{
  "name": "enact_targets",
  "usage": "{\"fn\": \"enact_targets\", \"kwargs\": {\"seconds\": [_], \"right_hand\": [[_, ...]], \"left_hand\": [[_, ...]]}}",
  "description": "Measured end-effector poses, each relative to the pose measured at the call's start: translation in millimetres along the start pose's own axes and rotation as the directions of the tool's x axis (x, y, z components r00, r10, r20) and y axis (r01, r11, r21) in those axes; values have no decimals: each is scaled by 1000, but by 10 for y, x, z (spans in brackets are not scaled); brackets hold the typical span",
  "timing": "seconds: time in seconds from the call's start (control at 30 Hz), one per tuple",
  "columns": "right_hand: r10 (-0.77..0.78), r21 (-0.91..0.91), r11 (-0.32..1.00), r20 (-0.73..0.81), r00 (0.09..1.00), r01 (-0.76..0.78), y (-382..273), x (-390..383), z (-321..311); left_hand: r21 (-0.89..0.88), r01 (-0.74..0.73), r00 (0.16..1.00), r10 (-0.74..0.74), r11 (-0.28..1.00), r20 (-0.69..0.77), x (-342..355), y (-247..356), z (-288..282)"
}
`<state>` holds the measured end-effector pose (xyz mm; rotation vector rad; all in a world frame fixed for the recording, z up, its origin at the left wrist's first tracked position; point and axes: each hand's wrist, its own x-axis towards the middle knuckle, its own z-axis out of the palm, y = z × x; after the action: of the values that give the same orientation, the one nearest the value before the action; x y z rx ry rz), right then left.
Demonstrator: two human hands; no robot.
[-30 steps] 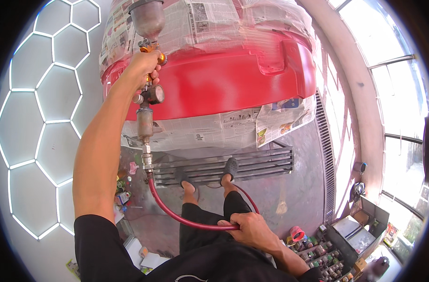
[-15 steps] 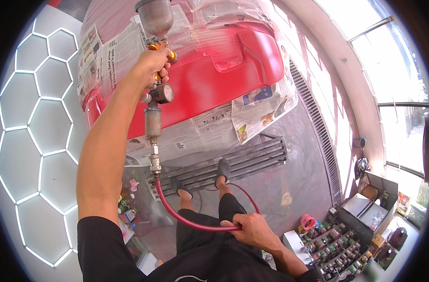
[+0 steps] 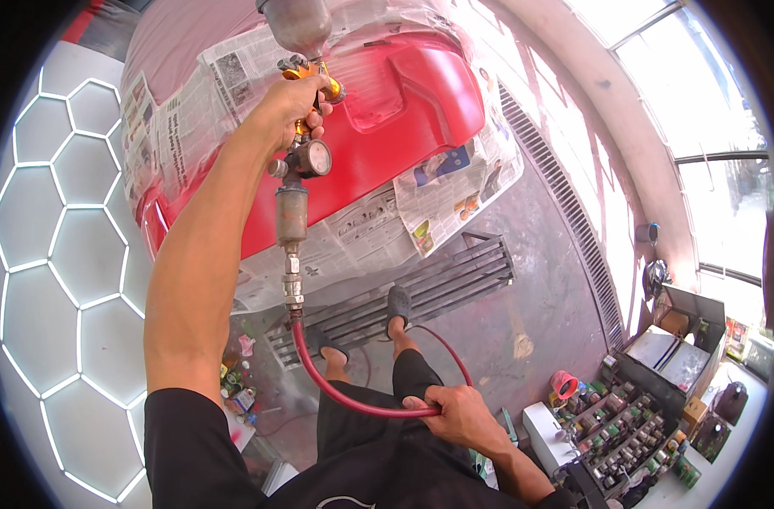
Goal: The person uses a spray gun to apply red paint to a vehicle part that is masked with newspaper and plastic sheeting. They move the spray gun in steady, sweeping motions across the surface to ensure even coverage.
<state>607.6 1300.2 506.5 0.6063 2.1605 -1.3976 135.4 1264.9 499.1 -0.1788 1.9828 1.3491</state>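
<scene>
My left hand (image 3: pixel 293 109) is wrapped round the handle of an orange spray gun (image 3: pixel 334 86), with the arm stretched forward. A grey paint cup (image 3: pixel 298 24) sits on top of the gun. Below its handle hang a round pressure gauge (image 3: pixel 318 158) and a metal filter (image 3: pixel 292 215). A dark red air hose (image 3: pixel 327 388) runs from the fitting and curves toward me. My right hand (image 3: pixel 456 414) is closed round that hose near my thigh. Beyond the gun lies a glossy red car panel (image 3: pixel 340 165), bordered by newspaper (image 3: pixel 344 239) and thin plastic sheeting (image 3: pixel 170 47).
I stand with both feet on a slatted metal step (image 3: pixel 455 284). A floor grate (image 3: pixel 565 220) runs along the right side. Paint cans and bottles crowd a rack (image 3: pixel 616 445) at the lower right. Hexagonal lights (image 3: pixel 86 246) cover the left; litter (image 3: pixel 237 392) lies by the step.
Against the panel, my left hand and the spray gun have shifted right toward its recessed area. The view has shifted slightly. My right hand keeps its hold on the hose.
</scene>
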Motion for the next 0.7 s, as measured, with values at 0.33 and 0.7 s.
{"fn": "enact_targets", "kwargs": {"seconds": [0.33,0.7], "right_hand": [[-7,-86,996,144,990,19,-106,117,34],[-113,-166,974,235,965,154,-302,285,214]], "left_hand": [[-54,108,979,-116,993,-166,-177,-395,-684],[-143,87,948,-126,986,-293,-574,-892,-1625]]}}
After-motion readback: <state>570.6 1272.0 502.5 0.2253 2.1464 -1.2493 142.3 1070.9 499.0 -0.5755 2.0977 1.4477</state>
